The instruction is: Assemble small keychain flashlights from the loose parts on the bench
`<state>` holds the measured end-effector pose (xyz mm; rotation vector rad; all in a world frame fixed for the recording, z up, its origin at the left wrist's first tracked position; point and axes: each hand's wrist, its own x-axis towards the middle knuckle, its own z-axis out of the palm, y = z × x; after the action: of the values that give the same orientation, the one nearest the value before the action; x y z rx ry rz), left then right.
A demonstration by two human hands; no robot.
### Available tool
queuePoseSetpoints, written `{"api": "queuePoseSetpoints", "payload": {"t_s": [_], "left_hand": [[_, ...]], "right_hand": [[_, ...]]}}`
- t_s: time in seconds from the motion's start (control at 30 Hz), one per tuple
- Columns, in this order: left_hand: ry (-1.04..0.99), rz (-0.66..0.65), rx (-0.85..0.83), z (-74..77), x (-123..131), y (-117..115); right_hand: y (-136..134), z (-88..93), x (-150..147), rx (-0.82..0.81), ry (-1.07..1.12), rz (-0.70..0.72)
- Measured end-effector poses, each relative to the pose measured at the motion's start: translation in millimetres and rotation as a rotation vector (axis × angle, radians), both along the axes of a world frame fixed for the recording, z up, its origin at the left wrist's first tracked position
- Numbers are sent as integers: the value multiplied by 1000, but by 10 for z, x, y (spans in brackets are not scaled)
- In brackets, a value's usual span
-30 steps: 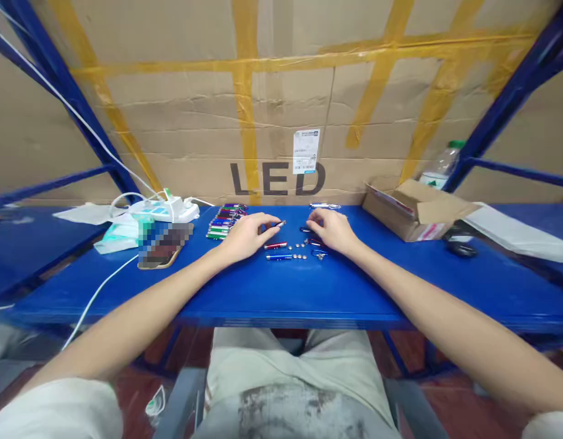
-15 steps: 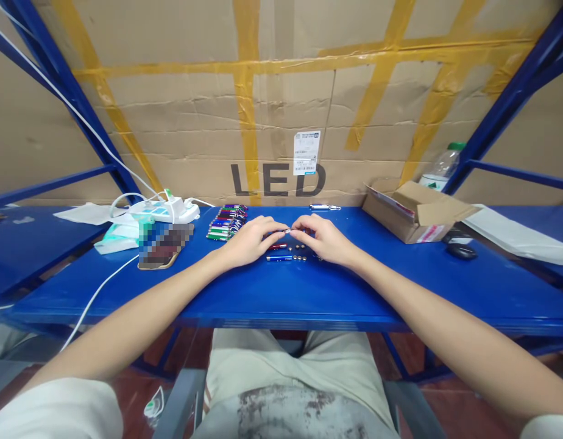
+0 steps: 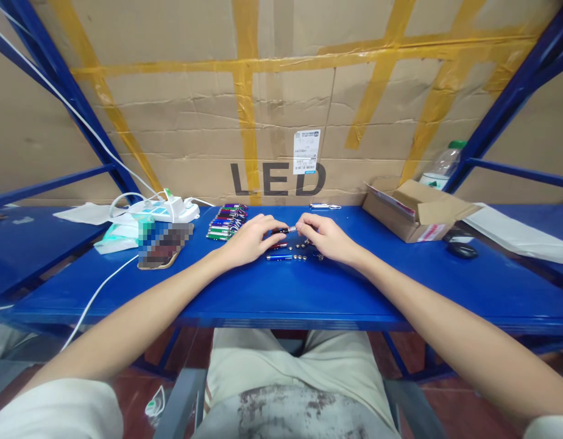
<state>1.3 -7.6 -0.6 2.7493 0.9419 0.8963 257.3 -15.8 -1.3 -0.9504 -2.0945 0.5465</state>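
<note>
My left hand (image 3: 251,241) is closed around a small black flashlight (image 3: 281,231), a slim tube with a silver end pointing right. My right hand (image 3: 325,236) has its thumb and index finger pinched at that silver end. Just below the hands, a red flashlight tube (image 3: 278,246) and a blue flashlight tube (image 3: 279,258) lie on the blue table (image 3: 263,296). Beside them are several small round silver button cells (image 3: 300,258). Some of these small parts are partly hidden by my right hand.
Left of my hands lies a row of several coloured keychain flashlights (image 3: 225,222). A silver flashlight (image 3: 325,207) lies at the back. Farther left are a phone (image 3: 165,247) and a white power strip (image 3: 183,211); right, an open cardboard box (image 3: 416,210) and a black mouse (image 3: 462,250).
My right hand has shifted slightly right, away from the left. More of the black flashlight and its silver end now shows between my fingers.
</note>
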Motion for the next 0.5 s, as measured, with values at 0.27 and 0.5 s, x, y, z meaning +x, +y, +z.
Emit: {"api": "queuePoseSetpoints", "payload": {"t_s": [0.27, 0.5], "left_hand": [[-31, -3, -26, 21, 42, -37], [-78, -5, -106, 20, 58, -51]], "right_hand": [[2, -14, -11, -58, 51, 8], [-25, -11, -27, -77, 59, 20]]}}
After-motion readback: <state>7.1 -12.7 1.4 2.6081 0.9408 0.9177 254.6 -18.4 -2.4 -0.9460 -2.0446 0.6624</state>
